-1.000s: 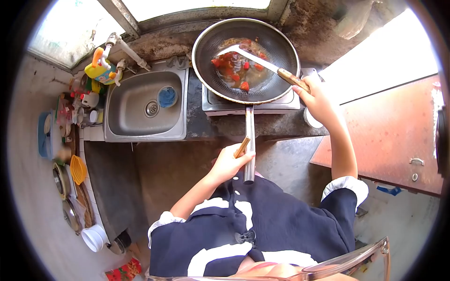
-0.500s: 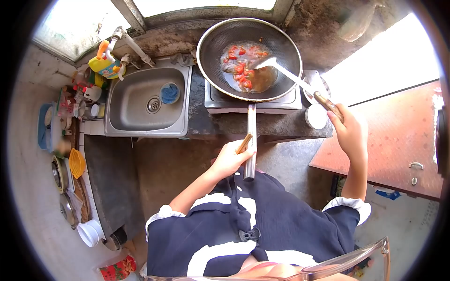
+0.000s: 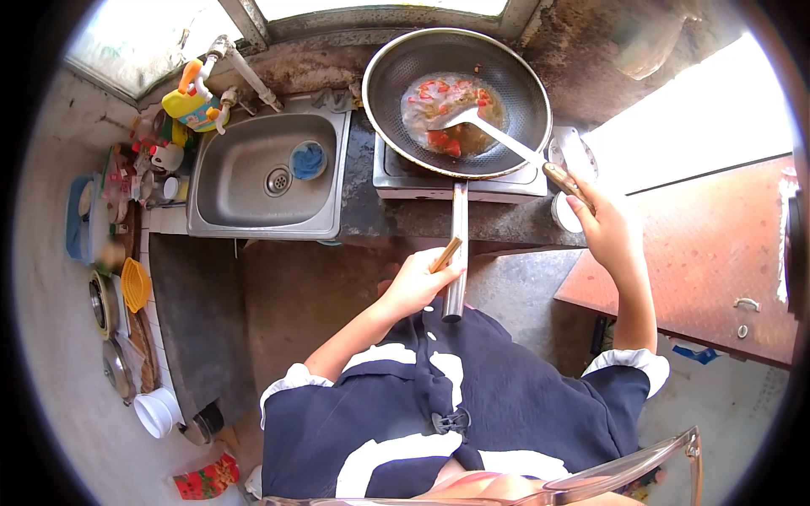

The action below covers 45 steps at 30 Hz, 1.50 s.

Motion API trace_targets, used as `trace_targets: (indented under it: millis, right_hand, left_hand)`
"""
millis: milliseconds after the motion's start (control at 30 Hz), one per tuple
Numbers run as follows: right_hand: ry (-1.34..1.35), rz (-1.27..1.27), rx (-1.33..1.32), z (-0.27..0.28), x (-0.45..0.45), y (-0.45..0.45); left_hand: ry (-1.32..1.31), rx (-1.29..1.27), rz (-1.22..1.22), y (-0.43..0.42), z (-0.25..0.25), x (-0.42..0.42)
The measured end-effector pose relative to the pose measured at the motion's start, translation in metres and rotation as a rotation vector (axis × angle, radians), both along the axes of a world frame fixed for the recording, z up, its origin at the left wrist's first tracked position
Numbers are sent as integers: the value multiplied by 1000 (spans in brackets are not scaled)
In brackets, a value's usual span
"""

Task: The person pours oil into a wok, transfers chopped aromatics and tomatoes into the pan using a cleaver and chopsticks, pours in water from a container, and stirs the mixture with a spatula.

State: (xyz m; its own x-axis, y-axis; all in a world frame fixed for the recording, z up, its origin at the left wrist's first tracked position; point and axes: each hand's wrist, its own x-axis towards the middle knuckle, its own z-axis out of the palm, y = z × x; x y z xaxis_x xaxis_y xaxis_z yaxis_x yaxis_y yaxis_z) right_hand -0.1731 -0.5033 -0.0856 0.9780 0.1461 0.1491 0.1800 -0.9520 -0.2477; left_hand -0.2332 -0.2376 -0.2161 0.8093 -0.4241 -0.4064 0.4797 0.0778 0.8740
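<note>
A dark wok (image 3: pixel 523 110) with a long metal handle sits on the gas stove (image 3: pixel 401 179). Red tomato pieces (image 3: pixel 443 142) lie in bubbling liquid at its bottom. My right hand (image 3: pixel 609 226) is closed around the brown grip of a metal spatula (image 3: pixel 510 145), whose blade is in the liquid among the tomatoes. My left hand (image 3: pixel 413 282) is closed at the wok handle (image 3: pixel 459 228), low near its end. A short brown, wooden-looking piece (image 3: pixel 445 255) sticks up from the same hand; its lower part is hidden by the fingers.
Left of the stove is a steel sink (image 3: pixel 245 221) holding a small tub with something blue (image 3: pixel 307 160). A yellow bottle (image 3: pixel 191 108) stands behind it. A white round container (image 3: pixel 567 212) sits by my right hand. A reddish-brown panel (image 3: pixel 692 261) spans the right side.
The spatula blade has moved left and down through the liquid, and my right hand has shifted slightly left with it. The tomatoes are more spread out. My left hand stays at the handle.
</note>
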Motion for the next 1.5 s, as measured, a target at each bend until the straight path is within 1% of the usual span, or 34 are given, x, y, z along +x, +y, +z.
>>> trace_targets:
  millis: [167,267,300,400,433,533,567,667,867,1033,1200,1233,1333,1367,1433,1500]
  right_hand:
    - [88,-13,-36,16,5,7]
    - [239,-88,36,35,12,6]
    - [236,-39,40,29,17,-5]
    - [520,-116,179,48,37,-10]
    - [591,-118,264,52,44,-13]
    - [633,-130,142,81,54,7]
    - [658,-168,124,89,57,17]
    - [652,-139,35,104,64,44]
    - [682,-201,-178,121,79,85]
    - [674,-192,-266,133,88,111]
    - [638,-175,-313,140,96,133]
    - [697,-138,-365,143,105,135]
    - [718,-151,-505,144,119,150]
    - [619,-122,-431,144,117,152]
    - [597,-100,-511,148,121,168]
    - [549,-70,-609,151,119,189]
  left_hand:
    - [-38,1,1,1,-6,0]
    - [-48,13,-43,3,-7,2]
    - [-43,20,-78,4,-6,3]
    - [-53,35,-135,7,-3,7]
    - [-60,38,-146,7,-3,8]
    - [-72,6,-190,9,-8,10]
    - [-89,-3,-204,10,-10,11]
    - [-123,-35,-240,11,-15,14]
    - [-137,-107,-290,13,-28,18]
    - [-161,-27,-363,19,-17,26]
    - [-277,-7,-387,19,-21,31]
    - [-287,8,-396,20,-22,32]
    - [-221,18,-416,23,-12,33]
    - [-230,4,-391,22,-13,32]
    - [-250,-22,-338,20,-13,29]
    - [-263,23,-351,20,-11,30]
